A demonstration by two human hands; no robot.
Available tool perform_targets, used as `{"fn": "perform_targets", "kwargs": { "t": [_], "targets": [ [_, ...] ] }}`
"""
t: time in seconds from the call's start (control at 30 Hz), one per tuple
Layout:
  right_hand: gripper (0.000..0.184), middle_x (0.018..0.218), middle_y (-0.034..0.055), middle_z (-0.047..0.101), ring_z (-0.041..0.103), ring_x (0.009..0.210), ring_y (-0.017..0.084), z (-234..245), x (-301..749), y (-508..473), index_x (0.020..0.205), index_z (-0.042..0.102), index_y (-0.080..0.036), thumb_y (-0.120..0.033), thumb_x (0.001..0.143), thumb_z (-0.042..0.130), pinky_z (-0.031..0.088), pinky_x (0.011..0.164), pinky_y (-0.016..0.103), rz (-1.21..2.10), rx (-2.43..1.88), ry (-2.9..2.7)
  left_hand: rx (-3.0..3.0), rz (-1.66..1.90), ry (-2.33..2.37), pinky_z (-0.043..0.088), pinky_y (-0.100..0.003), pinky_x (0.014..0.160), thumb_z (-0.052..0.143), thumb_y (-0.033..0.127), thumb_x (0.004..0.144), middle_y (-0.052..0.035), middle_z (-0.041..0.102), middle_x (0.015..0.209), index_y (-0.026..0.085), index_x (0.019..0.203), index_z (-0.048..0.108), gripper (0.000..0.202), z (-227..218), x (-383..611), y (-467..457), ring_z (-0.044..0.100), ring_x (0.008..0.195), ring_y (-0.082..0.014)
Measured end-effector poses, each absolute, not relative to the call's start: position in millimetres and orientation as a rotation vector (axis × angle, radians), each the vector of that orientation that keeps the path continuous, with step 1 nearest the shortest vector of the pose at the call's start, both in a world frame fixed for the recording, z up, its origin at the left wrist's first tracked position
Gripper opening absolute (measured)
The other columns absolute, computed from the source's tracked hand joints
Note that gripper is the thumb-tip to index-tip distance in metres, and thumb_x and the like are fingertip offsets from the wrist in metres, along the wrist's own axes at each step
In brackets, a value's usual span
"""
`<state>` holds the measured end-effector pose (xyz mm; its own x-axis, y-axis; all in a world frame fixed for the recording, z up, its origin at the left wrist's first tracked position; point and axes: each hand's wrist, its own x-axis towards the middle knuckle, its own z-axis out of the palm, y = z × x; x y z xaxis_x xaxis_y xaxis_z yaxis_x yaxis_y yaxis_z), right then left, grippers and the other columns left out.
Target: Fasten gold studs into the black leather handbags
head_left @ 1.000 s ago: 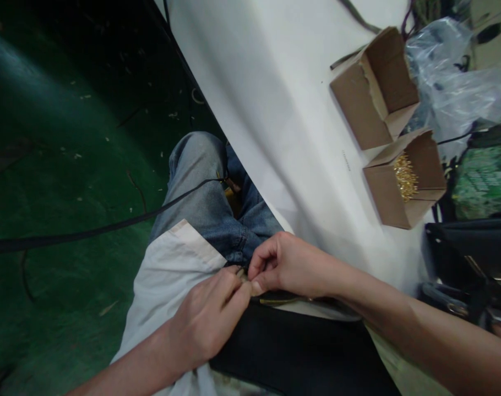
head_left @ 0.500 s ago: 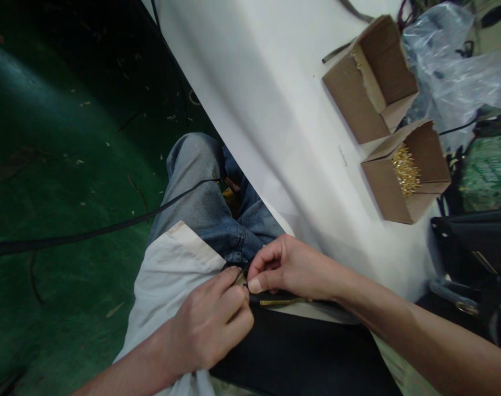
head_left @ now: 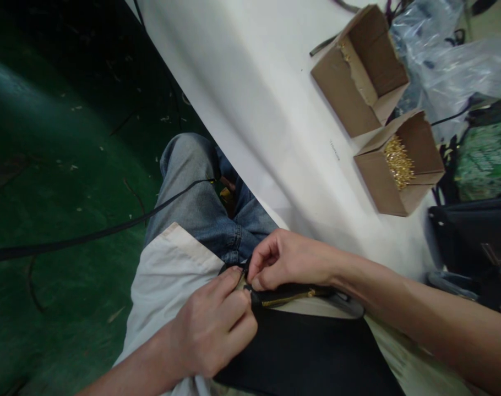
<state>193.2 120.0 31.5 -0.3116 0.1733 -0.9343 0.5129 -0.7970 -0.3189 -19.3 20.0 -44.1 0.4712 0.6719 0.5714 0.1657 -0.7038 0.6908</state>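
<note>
A black bag piece (head_left: 312, 349) with a beige lining lies across my lap, and a gold-toothed zipper (head_left: 282, 300) runs along its upper edge. My left hand (head_left: 217, 322) is closed on the bag's edge at the left end of the zipper, thumb and fingers pressed together. Close beside it, my right hand (head_left: 281, 261) pinches at the same corner with thumb and forefinger. Whether a small part sits between those right fingertips is hidden. The zipper pull rests toward the right, below my right wrist.
On the white table (head_left: 250, 99) stand two open cardboard boxes, one (head_left: 345, 91) behind the other (head_left: 374, 179), which holds many small gold pieces (head_left: 399, 162). Clear plastic (head_left: 457, 66) and a black bag (head_left: 473, 236) lie farther right. A black strap (head_left: 110, 231) crosses at left above the green floor.
The view has shifted slightly, so the boxes appear farther left. My right wrist has lifted a little, showing more of the zipper and lining. Both hands stay at the same corner.
</note>
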Motion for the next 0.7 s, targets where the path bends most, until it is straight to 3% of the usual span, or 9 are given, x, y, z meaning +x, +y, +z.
{"fn": "perform_targets", "kwargs": {
  "t": [0.37, 0.57, 0.7],
  "targets": [
    [0.022, 0.073, -0.0013, 0.076, 0.058, 0.064, 0.010, 32.0, 189.1, 124.3, 0.080, 0.086, -0.018, -0.022, 0.058, 0.084, 0.045, 0.059, 0.019, -2.099, 1.664, 0.873, 2.193, 1.177, 0.689, 0.069, -0.046, 0.097, 0.048, 0.001, 0.108, -0.0053, 0.059, 0.077, 0.013, 0.081, 0.071, 0.037, -37.7, -21.1, 22.2, 0.057, 0.077, -0.0220],
    [0.021, 0.070, -0.0032, 0.071, 0.054, 0.062, 0.010, 28.7, 186.7, 119.9, 0.079, 0.081, -0.017, -0.022, 0.058, 0.080, 0.041, 0.056, 0.021, -2.050, 1.663, 0.940, 2.215, 1.181, 0.770, 0.070, -0.047, 0.102, 0.053, 0.002, 0.107, -0.0084, 0.063, 0.081, 0.005, 0.097, 0.075, 0.024, -41.1, -20.4, 17.1, 0.065, 0.086, -0.0260],
    [0.021, 0.071, -0.0034, 0.073, 0.056, 0.063, 0.008, 32.6, 189.6, 123.7, 0.084, 0.084, -0.016, -0.023, 0.064, 0.086, 0.044, 0.059, 0.018, -2.119, 1.662, 0.902, 2.186, 1.222, 0.768, 0.069, -0.047, 0.104, 0.054, -0.001, 0.104, -0.0078, 0.063, 0.082, 0.008, 0.088, 0.072, 0.026, -41.8, -19.5, 18.9, 0.064, 0.085, -0.0251]
  ]
}}
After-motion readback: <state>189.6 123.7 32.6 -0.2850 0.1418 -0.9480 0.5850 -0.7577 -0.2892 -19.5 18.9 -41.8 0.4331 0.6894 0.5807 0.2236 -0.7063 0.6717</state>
